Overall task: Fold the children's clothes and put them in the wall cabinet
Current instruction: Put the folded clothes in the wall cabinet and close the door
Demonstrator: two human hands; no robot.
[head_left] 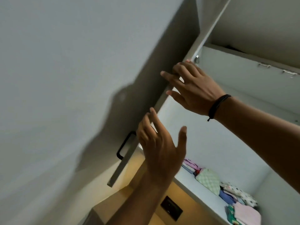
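Note:
I look up at an open wall cabinet. Its grey door (97, 62) swings out on the left, with a black handle (125, 145) on its face. My right hand (193, 88) rests on the door's free edge, fingers spread over it, a black band on the wrist. Below it, my left hand (159, 143) is raised beside the same edge with fingers apart, touching or nearly touching it and holding nothing. Folded children's clothes (227, 189) lie in several small stacks on the white cabinet shelf (183, 182) at the lower right.
A higher cabinet compartment (243, 67) with metal handles sits above the open one. Below the cabinet there is a yellow-lit wall with a dark switch plate (171, 207). A plain wall fills the left.

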